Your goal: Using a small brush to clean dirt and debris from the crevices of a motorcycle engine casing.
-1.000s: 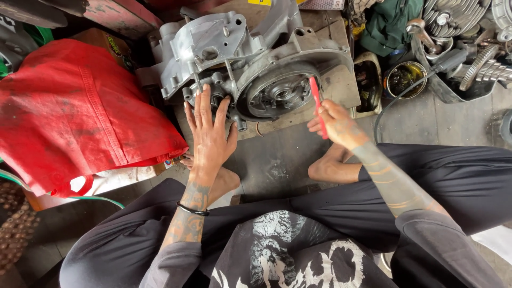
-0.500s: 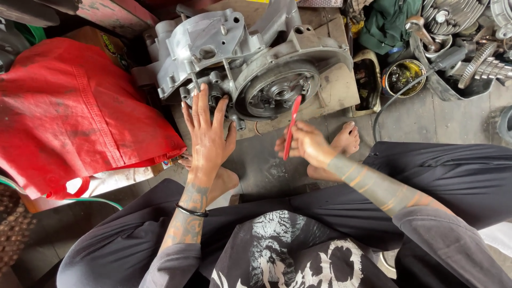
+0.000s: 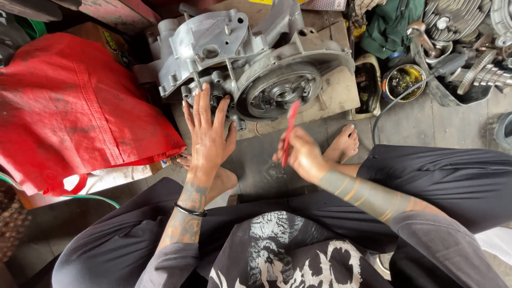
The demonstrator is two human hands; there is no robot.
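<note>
One left hand is lying open on one grey engine. One right hand is gripping one red tool just below it. One tin, far right, is holding dark oil.

A single head-worn camera looks steeply down — close over the seated person's lap and hands — onto the engine case on the floor.

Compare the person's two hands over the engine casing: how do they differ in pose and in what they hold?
The left hand lies flat with fingers spread, empty, touching the grey engine casing; the right hand is curled around a thin red tool, short of the casing. Both forearms are tattooed.
</note>
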